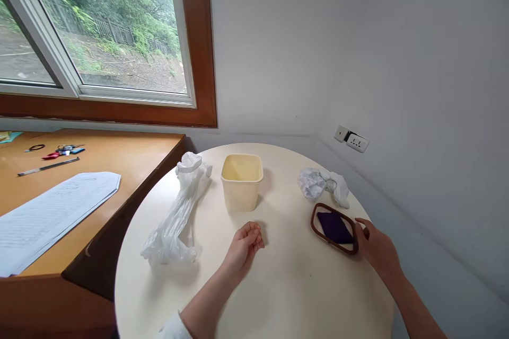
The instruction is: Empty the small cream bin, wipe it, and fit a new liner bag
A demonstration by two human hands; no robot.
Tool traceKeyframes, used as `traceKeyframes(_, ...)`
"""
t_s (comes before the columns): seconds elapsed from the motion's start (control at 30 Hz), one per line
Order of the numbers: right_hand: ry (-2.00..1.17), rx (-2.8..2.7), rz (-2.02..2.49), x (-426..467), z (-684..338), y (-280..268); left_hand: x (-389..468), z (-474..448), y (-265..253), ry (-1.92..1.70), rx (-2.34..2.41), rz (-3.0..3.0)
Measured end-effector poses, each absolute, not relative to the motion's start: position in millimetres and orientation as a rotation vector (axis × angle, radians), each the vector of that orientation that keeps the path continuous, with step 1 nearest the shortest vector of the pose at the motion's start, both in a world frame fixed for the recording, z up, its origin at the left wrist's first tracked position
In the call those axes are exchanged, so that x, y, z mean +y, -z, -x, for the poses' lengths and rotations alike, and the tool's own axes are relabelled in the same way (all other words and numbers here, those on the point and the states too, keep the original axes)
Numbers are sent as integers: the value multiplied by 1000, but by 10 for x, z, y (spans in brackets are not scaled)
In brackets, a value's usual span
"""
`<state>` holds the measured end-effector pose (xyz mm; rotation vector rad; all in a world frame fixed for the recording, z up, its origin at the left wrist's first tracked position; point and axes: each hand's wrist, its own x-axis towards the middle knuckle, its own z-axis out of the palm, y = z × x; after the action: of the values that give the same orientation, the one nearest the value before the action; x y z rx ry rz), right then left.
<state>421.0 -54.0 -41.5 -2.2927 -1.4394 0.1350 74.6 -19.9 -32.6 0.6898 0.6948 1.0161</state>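
Note:
My left hand [247, 246] rests on the white round table with its fingers curled closed, and nothing shows in them. Just beyond it stands a cream plastic bin [242, 193], upright and open at the top. At the right, my right hand [376, 246] has its thumb and fingers at the near right end of a small brown-rimmed tray [333, 248]; the fingertips are partly hidden. A folded dark purple cloth [334, 227] lies inside the tray.
A crumpled white plastic bag [181, 217] lies left of the bin. Crumpled white paper [312, 184] and a white crumpled piece [337, 188] lie behind the tray. A wooden desk [139, 156] with papers [59, 212] and a pen [47, 167] adjoins the left. A wall socket [357, 142] is at right.

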Motion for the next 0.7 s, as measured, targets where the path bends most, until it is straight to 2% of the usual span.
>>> traceKeyframes(0.2, 105, -1526, 2082, -478, -3839, 180, -245, -744, 192, -958, 835, -1023)
traceKeyframes(0.47, 234, -1818, 1604, -293, -3147, 156, -345, -296, -202, -629, 977, -1383)
traceKeyframes(0.6, 175, -1896, 1472, -260, -2868, 305, -81, 143, -526, -724, 1404, -1726)
traceKeyframes(0.7, 96, -1949, 1406, -278, -2698, 425, 285, 495, -666, -803, 1676, -1765)
